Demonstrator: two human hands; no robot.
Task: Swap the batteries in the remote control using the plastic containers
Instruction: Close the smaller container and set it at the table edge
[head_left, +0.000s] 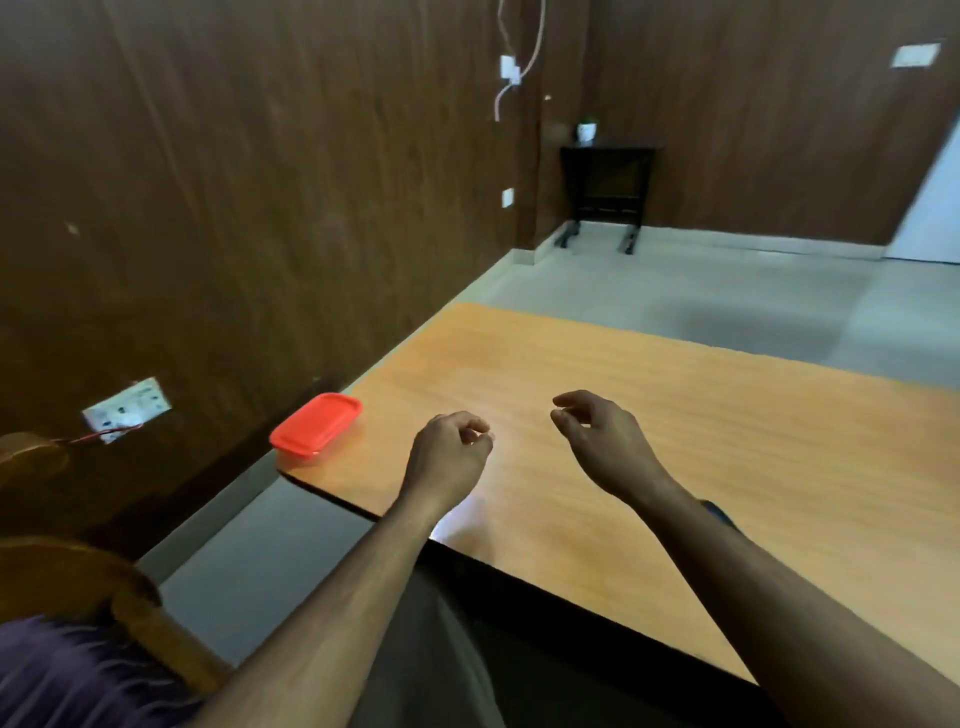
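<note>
Red-lidded plastic container (316, 425) sits at table (675, 415) left corner, near left hand (451, 451). Both hands hover above the table, fingers loosely curled, holding nothing visible; right hand (597, 436) well apart from the container.

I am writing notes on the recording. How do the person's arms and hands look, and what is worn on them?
Both forearms are bare, with no sleeves in view. The left hand and right hand carry no gloves, rings or watch that I can see. A dark band may sit behind the right forearm, but it is too hidden to tell.
</note>
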